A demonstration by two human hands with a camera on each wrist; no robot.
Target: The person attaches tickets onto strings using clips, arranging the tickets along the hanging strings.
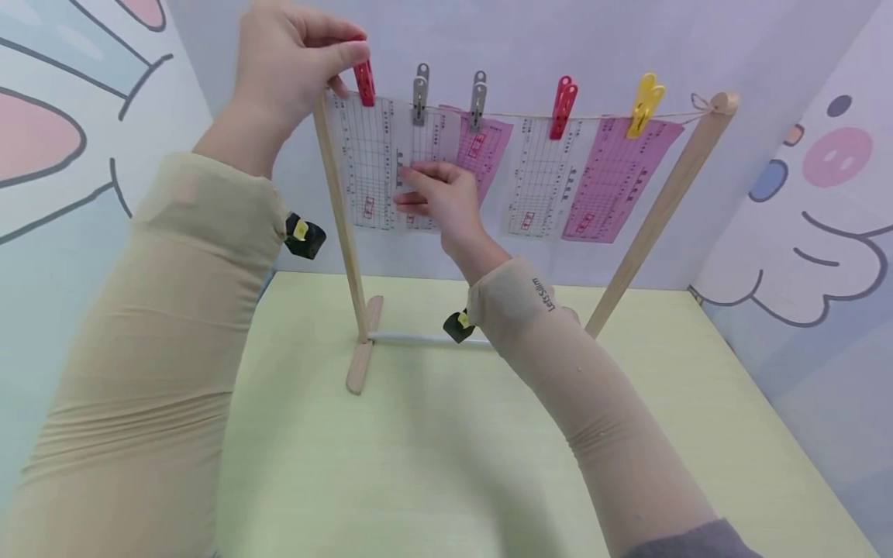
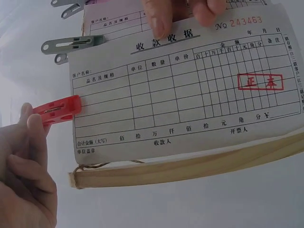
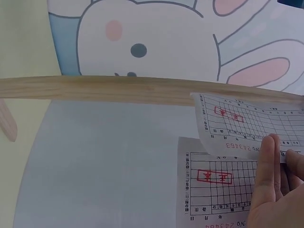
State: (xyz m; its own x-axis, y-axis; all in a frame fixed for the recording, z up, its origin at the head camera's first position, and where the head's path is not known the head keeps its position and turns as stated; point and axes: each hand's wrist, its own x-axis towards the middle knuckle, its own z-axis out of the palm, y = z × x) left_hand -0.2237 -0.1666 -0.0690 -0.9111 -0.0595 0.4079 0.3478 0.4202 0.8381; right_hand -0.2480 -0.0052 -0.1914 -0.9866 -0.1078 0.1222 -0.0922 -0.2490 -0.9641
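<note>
My left hand (image 1: pixel 282 66) pinches the handles of a red clothespin (image 1: pixel 365 84) at the string's left end. In the left wrist view this clothespin (image 2: pixel 64 108) bites the top edge of a white receipt slip (image 2: pixel 161 99) with a red stamp. My right hand (image 1: pixel 452 203) holds the slip's right edge between thumb and fingers, as the right wrist view also shows. Beside it hangs another white slip (image 3: pixel 206 194), partly behind my right hand, under a grey clothespin (image 1: pixel 419 97).
Further right, a grey clothespin (image 1: pixel 477 101), a red one (image 1: pixel 563 108) and a yellow one (image 1: pixel 645 107) hold pink and white slips. The string (image 1: pixel 530 116) spans two wooden posts (image 1: pixel 659 217) on a pale yellow table (image 1: pixel 349 465). Cartoon-printed walls (image 1: pixel 802 194) stand close around.
</note>
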